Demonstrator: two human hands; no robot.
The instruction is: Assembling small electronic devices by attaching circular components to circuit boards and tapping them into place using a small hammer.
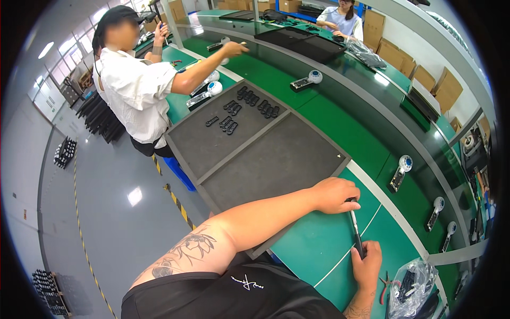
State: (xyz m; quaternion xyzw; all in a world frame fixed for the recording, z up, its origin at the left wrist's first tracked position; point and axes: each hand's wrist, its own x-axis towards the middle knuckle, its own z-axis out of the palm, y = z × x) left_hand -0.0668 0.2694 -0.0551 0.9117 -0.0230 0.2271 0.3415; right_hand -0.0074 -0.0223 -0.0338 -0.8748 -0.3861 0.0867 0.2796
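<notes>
L hand [337,195] grasps a small blk pc [351,200] at the far end of a slim silver-shafted tool [356,229], R hand [367,261] grips its blk handle, both over green bench [313,250], so prob. mid-step, w/ blk parts [229,127] in the tray [265,165], done vs. left unclear.

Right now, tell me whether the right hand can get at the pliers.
Probably yes: the pliers lie near the right hand, with the bag mostly to their right, though that hand would likely have to release the tool first.
</notes>
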